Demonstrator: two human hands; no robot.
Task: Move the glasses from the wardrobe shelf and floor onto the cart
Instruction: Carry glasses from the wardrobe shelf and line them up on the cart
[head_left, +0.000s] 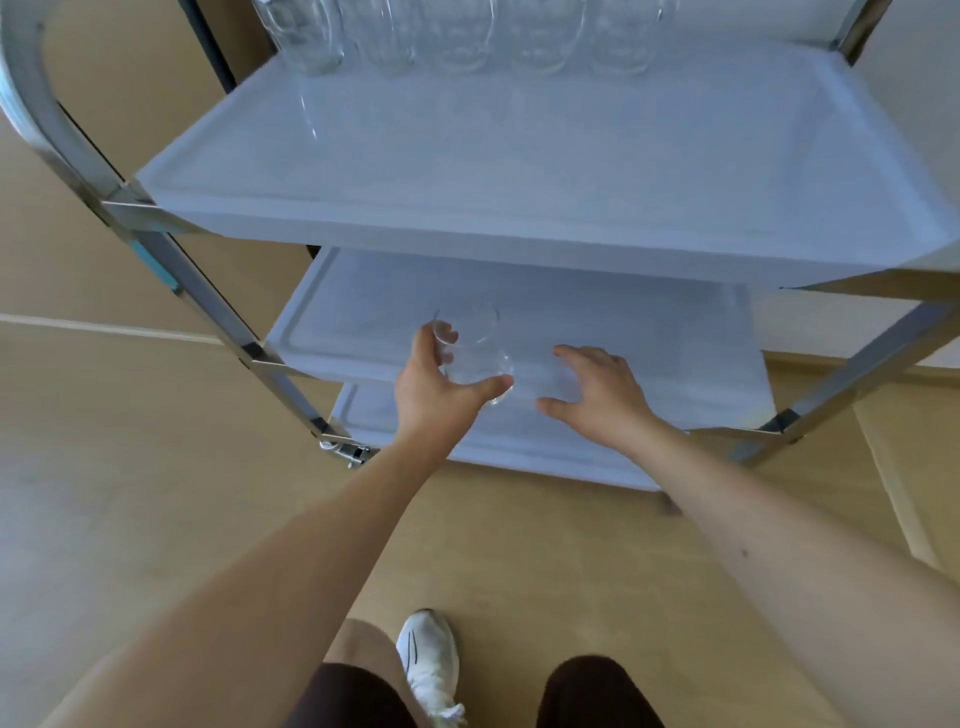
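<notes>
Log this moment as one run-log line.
left hand: holds clear drinking glass over grey middle cart shelf | right hand: open, empty

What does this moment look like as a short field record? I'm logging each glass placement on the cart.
left hand: left hand grips a clear drinking glass, fingers curled round it
right hand: right hand open, holds nothing
glass position: over the middle white tray shelf of the steel cart
top white tray shelf: row of clear glasses along the far edge
floor: tan floor

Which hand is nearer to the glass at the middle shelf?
Left. The left hand grips the glass; the right hand, open, is beside it, to its right, apart.
</notes>
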